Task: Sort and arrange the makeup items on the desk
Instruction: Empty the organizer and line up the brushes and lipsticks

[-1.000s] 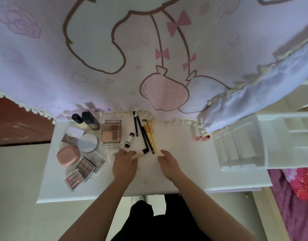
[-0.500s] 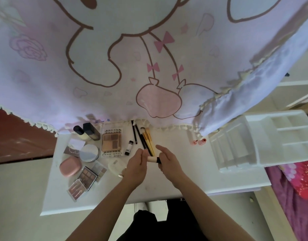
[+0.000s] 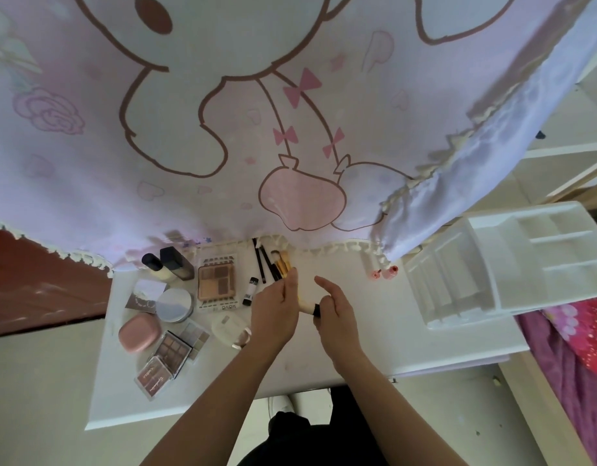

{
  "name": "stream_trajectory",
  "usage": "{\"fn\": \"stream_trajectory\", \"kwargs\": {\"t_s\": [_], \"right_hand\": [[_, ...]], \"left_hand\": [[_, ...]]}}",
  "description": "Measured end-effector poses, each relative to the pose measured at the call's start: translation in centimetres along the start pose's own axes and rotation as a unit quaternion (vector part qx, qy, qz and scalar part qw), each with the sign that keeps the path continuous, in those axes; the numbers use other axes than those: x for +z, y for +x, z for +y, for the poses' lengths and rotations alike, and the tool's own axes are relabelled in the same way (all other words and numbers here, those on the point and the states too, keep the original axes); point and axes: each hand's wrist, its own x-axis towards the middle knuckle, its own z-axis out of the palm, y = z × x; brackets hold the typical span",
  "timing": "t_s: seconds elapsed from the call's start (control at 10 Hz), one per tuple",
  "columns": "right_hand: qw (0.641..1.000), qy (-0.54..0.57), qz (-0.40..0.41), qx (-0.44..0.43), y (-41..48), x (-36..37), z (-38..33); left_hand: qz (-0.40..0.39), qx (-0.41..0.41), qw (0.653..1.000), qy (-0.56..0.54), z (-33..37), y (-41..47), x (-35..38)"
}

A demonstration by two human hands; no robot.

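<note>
Frame centre: your left hand [image 3: 273, 309] and right hand [image 3: 336, 312] pinch opposite ends of cream stick [image 3: 304, 306]; axis lies left-right, black cap rightward. White organizer [image 3: 502, 287] sits frame right; right hand nearer

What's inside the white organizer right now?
Only bare white dividers and compartment floors show inside the organizer; no makeup is visible. The front slots' bottoms are partly hidden by their own walls.
</note>
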Motion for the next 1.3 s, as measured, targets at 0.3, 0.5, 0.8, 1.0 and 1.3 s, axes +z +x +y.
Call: {"fn": "stream_trajectory", "kwargs": {"t_s": [0.3,0.5,0.8,1.0,1.3], "right_hand": [[0.989,-0.106,-0.039,-0.094,0.2,-1.2,-1.4],[0.990,-0.047,-0.132,-0.002,0.5,-2.4,-2.6],[0.978,-0.049,-0.201,0.042,0.7,-3.7,-3.0],[0.973,-0.031,-0.212,0.088,0.4,-4.0,-3.7],[0.967,0.033,-0.229,0.107,0.2,-5.4,-4.0]], "left_hand": [[-0.061,-0.045,0.994,0.080,0.2,0.3,0.2],[-0.009,-0.106,0.994,0.033,0.3,0.8,-1.1],[-0.019,-0.093,0.995,0.021,0.5,0.7,-1.3],[-0.035,-0.070,0.996,0.031,1.0,0.2,-1.0],[0.005,-0.113,0.994,0.008,1.2,-0.2,-2.0]]}}
